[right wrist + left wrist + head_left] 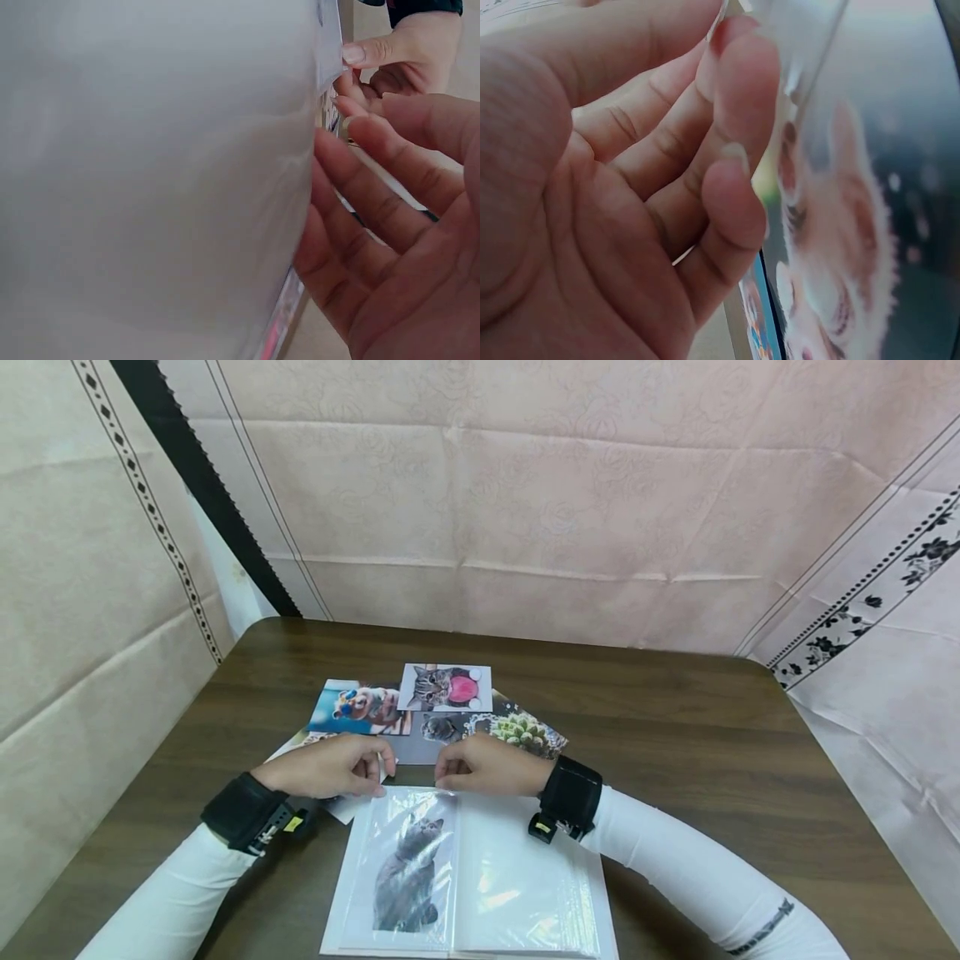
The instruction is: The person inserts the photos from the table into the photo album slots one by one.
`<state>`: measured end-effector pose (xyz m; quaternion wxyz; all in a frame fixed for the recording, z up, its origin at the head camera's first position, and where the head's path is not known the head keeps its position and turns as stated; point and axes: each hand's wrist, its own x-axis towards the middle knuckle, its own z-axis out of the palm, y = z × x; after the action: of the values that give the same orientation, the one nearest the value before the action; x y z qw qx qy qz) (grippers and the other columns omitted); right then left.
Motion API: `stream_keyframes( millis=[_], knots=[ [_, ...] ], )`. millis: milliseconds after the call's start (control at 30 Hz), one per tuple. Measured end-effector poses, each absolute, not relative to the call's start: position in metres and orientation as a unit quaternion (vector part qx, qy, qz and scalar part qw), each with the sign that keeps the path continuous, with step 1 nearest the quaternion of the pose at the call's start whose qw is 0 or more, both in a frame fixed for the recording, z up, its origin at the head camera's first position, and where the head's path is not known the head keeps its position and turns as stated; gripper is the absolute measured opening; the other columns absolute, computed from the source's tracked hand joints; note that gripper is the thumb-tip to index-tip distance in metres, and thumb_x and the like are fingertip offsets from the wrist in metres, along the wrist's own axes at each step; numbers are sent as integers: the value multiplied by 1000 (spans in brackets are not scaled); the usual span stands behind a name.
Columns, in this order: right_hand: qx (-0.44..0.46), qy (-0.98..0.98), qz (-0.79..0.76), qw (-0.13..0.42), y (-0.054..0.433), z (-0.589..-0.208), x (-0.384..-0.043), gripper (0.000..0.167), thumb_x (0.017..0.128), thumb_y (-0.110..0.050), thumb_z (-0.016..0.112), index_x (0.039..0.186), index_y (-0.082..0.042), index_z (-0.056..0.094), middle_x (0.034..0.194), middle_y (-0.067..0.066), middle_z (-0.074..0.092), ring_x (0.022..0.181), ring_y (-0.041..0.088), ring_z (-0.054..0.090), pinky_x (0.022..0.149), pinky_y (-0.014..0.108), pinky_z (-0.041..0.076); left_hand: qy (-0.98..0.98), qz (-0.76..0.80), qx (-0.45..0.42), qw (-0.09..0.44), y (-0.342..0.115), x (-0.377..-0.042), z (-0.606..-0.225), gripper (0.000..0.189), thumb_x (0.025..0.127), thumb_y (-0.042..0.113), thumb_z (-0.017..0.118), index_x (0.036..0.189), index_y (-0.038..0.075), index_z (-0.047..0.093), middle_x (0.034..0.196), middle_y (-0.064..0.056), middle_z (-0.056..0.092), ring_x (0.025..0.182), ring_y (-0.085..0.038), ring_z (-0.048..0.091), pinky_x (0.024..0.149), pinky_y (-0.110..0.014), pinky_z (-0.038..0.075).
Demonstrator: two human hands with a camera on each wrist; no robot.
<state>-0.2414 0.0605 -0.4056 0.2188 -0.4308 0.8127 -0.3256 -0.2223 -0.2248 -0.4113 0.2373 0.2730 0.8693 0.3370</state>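
An open photo album with clear plastic pockets lies in front of me. Its left pocket holds a photo of a grey cat; the right page looks plain white. At the top edge of the left page, my left hand pinches the plastic pocket between thumb and fingertips. My right hand is at the album's top edge near the middle, its fingers loosely bent. In the right wrist view, those fingers are right at the page edge, with the thumb apart from them.
Beyond the hands, several loose photos overlap on the wooden table: a kitten with a pink heart, an animal in blue glasses and a succulent. Pale patterned cloth hangs behind the table.
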Motion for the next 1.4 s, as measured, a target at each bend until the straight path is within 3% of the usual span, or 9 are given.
stream_keyframes(
  millis=[267, 467, 567, 900, 1133, 1400],
  knots=[
    [-434, 858, -238, 138, 88, -396, -219, 13, 99, -19, 66, 107, -12, 74, 98, -2, 72, 83, 4, 60, 78, 21, 52, 883, 325, 268, 205, -222, -226, -415, 13, 97, 22, 69, 107, 14, 68, 78, 2, 59, 64, -12, 55, 56, -23, 43],
    [-427, 885, -163, 88, 104, -399, -200, 25, 98, -26, 68, 118, -12, 72, 118, 2, 72, 112, 15, 67, 96, 33, 55, 906, 317, 225, 167, -222, -231, -416, 12, 101, 20, 63, 108, 14, 71, 78, -1, 62, 51, -11, 51, 46, -25, 43],
    [-425, 893, -135, 65, 109, -401, -193, 33, 97, -30, 70, 124, -11, 70, 124, 5, 71, 116, 19, 66, 98, 37, 55, 915, 316, 204, 148, -222, -238, -417, 13, 101, 18, 62, 108, 11, 71, 79, -3, 65, 48, -12, 50, 42, -25, 40],
    [-380, 917, -111, 48, 123, -406, -185, 48, 94, -41, 71, 127, -7, 68, 131, 11, 67, 131, 30, 57, 109, 46, 47, 940, 282, 178, 72, -209, -275, -424, 16, 99, 15, 65, 112, 8, 70, 83, -3, 63, 67, -15, 53, 57, -26, 42],
    [-369, 919, -130, 53, 129, -406, -182, 52, 91, -43, 73, 127, -5, 67, 131, 15, 66, 127, 30, 60, 105, 46, 49, 955, 276, 103, 35, -197, -295, -421, 23, 99, 24, 65, 109, 4, 69, 83, -8, 63, 66, -17, 55, 56, -28, 42],
    [-356, 921, -151, 53, 140, -408, -179, 56, 88, -44, 77, 127, -6, 67, 122, 9, 67, 112, 22, 62, 98, 43, 52, 966, 252, 43, 47, -187, -315, -422, 45, 96, 44, 67, 112, 1, 64, 89, -12, 66, 75, -22, 61, 64, -30, 45]
  ],
)
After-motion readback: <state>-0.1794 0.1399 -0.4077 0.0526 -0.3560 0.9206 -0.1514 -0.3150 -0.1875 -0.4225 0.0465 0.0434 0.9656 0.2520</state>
